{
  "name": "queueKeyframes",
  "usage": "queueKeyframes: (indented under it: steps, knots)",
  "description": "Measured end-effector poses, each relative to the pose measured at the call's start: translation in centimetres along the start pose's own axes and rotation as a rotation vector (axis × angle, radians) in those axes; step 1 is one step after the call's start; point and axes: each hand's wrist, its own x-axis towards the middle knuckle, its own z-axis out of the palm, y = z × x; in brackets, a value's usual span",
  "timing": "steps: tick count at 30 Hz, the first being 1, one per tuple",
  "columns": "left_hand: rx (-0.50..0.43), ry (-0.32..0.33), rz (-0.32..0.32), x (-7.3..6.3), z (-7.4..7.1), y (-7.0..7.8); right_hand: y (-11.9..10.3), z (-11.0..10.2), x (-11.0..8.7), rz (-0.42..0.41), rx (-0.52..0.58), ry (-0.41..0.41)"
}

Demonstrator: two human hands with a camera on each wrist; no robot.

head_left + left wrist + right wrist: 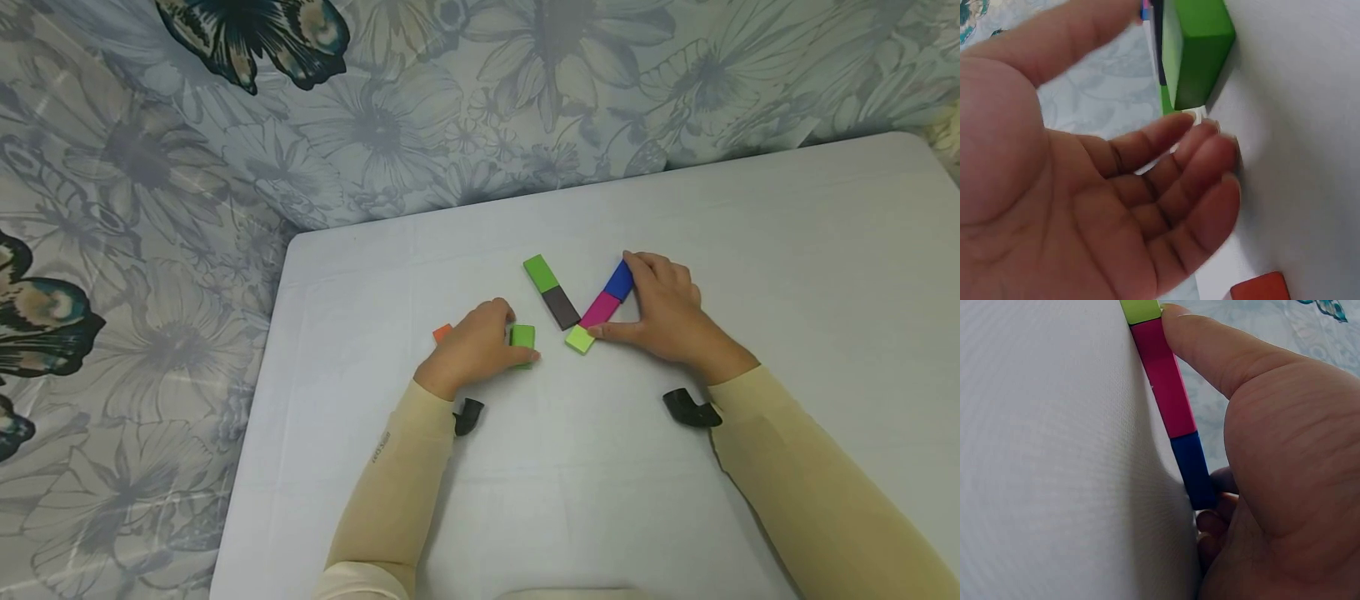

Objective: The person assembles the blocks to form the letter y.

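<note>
My left hand (477, 346) hovers around a green block (522, 337), thumb on the near side and fingers on the far side. In the left wrist view a gap shows between its palm and that green block (1200, 56). My right hand (666, 312) spans a slanted row of blocks: blue (619, 281), pink (600, 309) and lime (580, 340). Its thumb presses where the pink block (1166, 381) meets the lime block (1141, 311); its fingers curl at the outer end of the blue block (1192, 475).
A second slanted row, green (541, 273) and dark grey (561, 307), meets the first near its lower end, forming a V. An orange block (442, 332) lies partly behind my left hand. The white table (787, 250) borders flower-patterned fabric (450, 108). Black pieces stick out at both sleeves.
</note>
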Motion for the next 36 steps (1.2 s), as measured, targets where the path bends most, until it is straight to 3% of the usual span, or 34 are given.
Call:
queueKeyframes:
  steps: [3,10,36]
  knots:
    - [0.020,-0.022,-0.026,0.0,0.1,0.2,0.0,0.0,0.0,-0.001,0.003,-0.003]
    - [0.047,-0.121,0.064,0.1,0.4,0.2,0.0,0.0,0.0,0.006,0.012,-0.009]
    - [0.089,-0.170,0.083,-0.3,1.9,2.2,-0.1,-0.1,-0.1,-0.003,0.007,0.000]
